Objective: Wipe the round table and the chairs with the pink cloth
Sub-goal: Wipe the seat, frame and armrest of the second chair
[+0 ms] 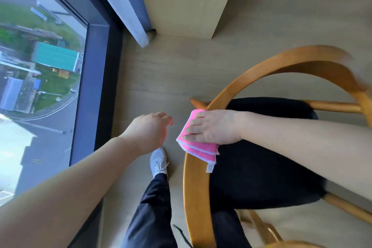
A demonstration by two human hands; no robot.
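— Our right hand's fingers (193, 125) lie straight, pressing the folded pink cloth (198, 148) onto the curved wooden chair rail (194, 187). It looks soft and light, so we press flat.

— Left hand (150, 129) hangs loosely curled, empty. The rail is narrow; open floor (161, 78) lies toward the window (40, 66).

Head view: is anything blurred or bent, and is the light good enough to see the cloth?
Head view: even daylight, no glare; the pink cloth under the right hand shows sharply. The chair rail smears with motion blur at its far end. Wide-angle distortion bends the window frame.
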